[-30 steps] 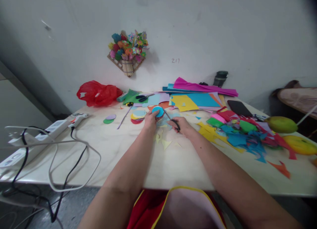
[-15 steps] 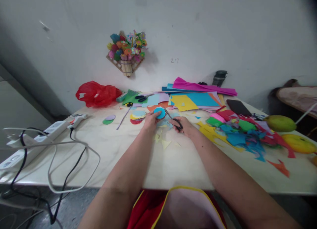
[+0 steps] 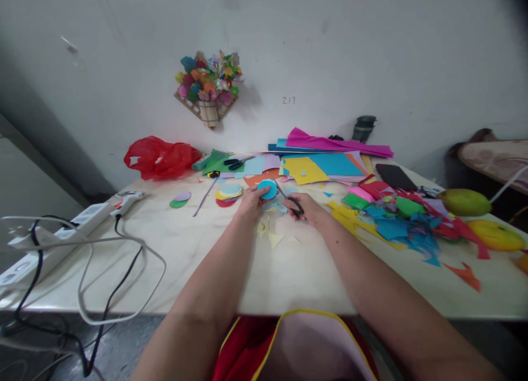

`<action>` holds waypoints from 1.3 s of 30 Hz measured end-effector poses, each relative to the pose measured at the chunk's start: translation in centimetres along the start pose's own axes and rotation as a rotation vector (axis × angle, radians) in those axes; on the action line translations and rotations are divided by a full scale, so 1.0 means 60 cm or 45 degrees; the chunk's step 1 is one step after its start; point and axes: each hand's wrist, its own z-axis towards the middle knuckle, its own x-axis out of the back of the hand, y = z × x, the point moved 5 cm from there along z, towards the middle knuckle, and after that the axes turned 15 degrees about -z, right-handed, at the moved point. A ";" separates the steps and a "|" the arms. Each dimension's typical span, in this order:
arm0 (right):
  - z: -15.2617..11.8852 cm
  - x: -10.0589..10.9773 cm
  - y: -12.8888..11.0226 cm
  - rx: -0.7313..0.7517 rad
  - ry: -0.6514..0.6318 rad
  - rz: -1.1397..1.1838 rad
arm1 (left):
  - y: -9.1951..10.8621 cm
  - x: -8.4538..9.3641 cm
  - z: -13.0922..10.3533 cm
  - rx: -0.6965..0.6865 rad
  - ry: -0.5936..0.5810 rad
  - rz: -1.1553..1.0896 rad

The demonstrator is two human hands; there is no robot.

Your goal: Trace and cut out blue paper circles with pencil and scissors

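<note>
Both my hands sit a tiny bit more to my right over the table (image 3: 303, 276) than a second ago, and the blue paper circle (image 3: 269, 189) goes with them. It is up in front of me, just above the table, held in my left hand (image 3: 248, 200). My left thumb pinches it from the top, and I think my other fingers hold it up from below, but they are hidden, so I can't tell how they lie. I guess I pinch it near one side so the other side is free. My right hand (image 3: 307, 209) is curled round the handles of the scissors (image 3: 280, 188), so the blades point away from me, close to the circle. I can't tell if the blades are a little open

Pale yellow scraps (image 3: 275, 238) lie nearer me. A pile of round papers (image 3: 230, 191) is just to the left, maybe so it's easy to reach. Big paper sheets (image 3: 307, 170) are at the back, and the messy scrap heap (image 3: 396, 230) is off to the right, maybe so it's out of my way
</note>
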 end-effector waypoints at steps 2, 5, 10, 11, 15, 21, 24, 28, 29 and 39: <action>-0.001 0.000 -0.001 0.005 -0.006 0.002 | 0.000 0.000 0.000 0.001 -0.010 0.013; -0.002 0.000 -0.001 0.014 -0.002 -0.008 | 0.000 0.000 -0.001 0.002 -0.014 0.026; 0.002 -0.001 0.004 0.009 0.003 -0.021 | -0.002 0.002 0.001 0.007 0.004 0.026; 0.003 -0.001 0.005 0.007 0.005 -0.022 | -0.002 0.002 0.001 0.010 0.008 0.029; 0.004 -0.001 0.005 0.009 0.007 -0.026 | -0.003 0.001 0.000 0.020 0.007 0.046; 0.003 -0.001 0.004 0.010 0.009 -0.042 | -0.003 -0.001 -0.001 0.025 -0.006 0.046; 0.003 -0.001 0.004 0.002 0.009 -0.026 | -0.003 -0.001 -0.001 0.026 -0.003 0.042; 0.002 -0.002 0.002 0.007 0.002 -0.008 | -0.002 -0.003 -0.002 0.021 -0.013 0.052; 0.001 -0.002 0.001 0.009 0.003 -0.006 | -0.002 -0.003 -0.002 0.021 -0.011 0.055; 0.000 -0.002 -0.003 0.000 0.012 -0.021 | -0.002 -0.002 -0.002 0.017 0.002 0.047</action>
